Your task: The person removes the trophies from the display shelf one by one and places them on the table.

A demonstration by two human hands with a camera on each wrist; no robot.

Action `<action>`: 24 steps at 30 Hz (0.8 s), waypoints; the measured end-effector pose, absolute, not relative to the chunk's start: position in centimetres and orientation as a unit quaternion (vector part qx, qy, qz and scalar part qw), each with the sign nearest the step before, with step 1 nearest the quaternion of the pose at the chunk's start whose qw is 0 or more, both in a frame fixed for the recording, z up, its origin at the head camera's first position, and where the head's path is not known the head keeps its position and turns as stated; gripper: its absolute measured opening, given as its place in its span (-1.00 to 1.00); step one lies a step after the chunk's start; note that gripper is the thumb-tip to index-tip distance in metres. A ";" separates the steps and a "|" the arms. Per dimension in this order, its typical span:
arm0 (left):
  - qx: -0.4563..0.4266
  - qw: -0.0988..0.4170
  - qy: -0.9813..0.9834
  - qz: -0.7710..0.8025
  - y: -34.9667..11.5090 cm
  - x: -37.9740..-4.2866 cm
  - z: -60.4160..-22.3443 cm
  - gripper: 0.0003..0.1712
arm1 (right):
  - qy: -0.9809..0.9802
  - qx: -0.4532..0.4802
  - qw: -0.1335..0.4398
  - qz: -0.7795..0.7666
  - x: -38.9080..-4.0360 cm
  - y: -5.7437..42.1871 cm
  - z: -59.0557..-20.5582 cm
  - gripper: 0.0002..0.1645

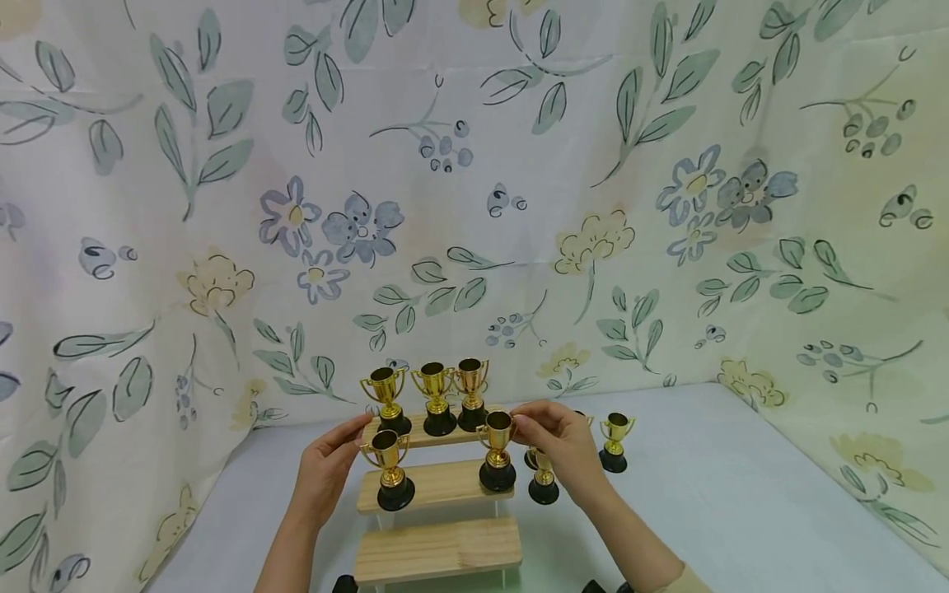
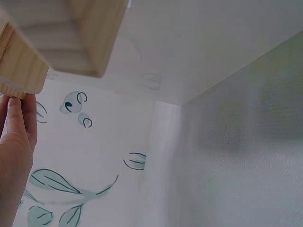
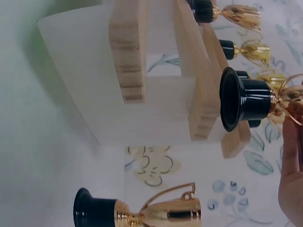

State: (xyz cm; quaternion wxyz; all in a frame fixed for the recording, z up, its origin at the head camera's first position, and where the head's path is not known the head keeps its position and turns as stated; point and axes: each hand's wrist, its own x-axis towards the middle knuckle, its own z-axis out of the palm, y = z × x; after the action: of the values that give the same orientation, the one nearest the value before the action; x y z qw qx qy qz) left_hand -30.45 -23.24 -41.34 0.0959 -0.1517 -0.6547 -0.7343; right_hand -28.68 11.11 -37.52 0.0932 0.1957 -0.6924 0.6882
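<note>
Your right hand (image 1: 563, 445) and left hand (image 1: 326, 465) are well apart, on opposite sides of the wooden three-tier display stand (image 1: 437, 548). On the right you have a handle of the front-right trophy cup (image 1: 497, 457) pinched between thumb and fingers. That gold cup is upright on its black base at the right end of the stand's middle tier (image 1: 448, 482); you cannot tell from these views whether the base is touching the wood. On the left your fingertips are at the outer handle of the front-left trophy cup (image 1: 393, 478), just beside the left end of the stand's top tier (image 1: 426, 439). Wood partly hides them in the left wrist view, so whether they grip that handle cannot be told. This second cup is upright at the left end of the middle tier.

Three more gold cups (image 1: 437, 395) are upright along the top tier, the middle and right ones close together. To the right of the stand, a gold trophy (image 1: 544, 473) is upright near it on the white tabletop (image 1: 741, 494), and another trophy (image 1: 614, 436) is farther out. Behind the stand you face a floral curtain (image 1: 519, 206).
</note>
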 end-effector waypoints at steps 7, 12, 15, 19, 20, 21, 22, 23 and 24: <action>-0.158 0.095 -0.650 -0.738 -23.2 -30.6 -41.3 -0.47 | -0.701 0.203 0.117 0.674 -28.8 13.2 -37.7 -0.63; -0.158 0.096 -0.648 -0.739 -23.1 -30.6 -41.2 -0.49 | -0.708 0.186 0.133 0.668 -28.9 14.6 -38.0 -0.66; -0.156 0.097 -0.650 -0.737 -23.1 -30.5 -41.2 -0.49 | -0.707 0.177 0.140 0.671 -28.9 15.3 -38.0 -0.65; -0.152 0.095 -0.653 -0.736 -23.2 -30.5 -41.3 -0.47 | -0.702 0.180 0.152 0.672 -29.1 16.2 -38.1 -0.65; -0.152 0.095 -0.652 -0.736 -23.2 -30.5 -41.3 -0.47 | -0.701 0.181 0.155 0.672 -29.1 16.4 -38.1 -0.64; -0.152 0.095 -0.652 -0.737 -23.2 -30.5 -41.3 -0.46 | -0.700 0.182 0.159 0.672 -29.2 16.6 -38.1 -0.65; -0.152 0.095 -0.653 -0.736 -23.2 -30.5 -41.3 -0.45 | -0.699 0.182 0.162 0.672 -29.2 16.8 -38.1 -0.65; -0.152 0.095 -0.653 -0.736 -23.2 -30.5 -41.3 -0.45 | -0.697 0.183 0.164 0.674 -29.3 17.0 -38.2 -0.65; -0.152 0.095 -0.653 -0.736 -23.2 -30.5 -41.3 -0.45 | -0.696 0.182 0.167 0.674 -29.3 17.2 -38.2 -0.65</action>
State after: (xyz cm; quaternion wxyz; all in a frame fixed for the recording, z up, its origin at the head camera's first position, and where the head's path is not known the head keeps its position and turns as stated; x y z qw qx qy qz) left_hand -30.48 -23.22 -41.31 0.0946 -0.1515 -0.6531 -0.7359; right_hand -29.31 17.17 -38.18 0.1667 0.1819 -0.6964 0.6739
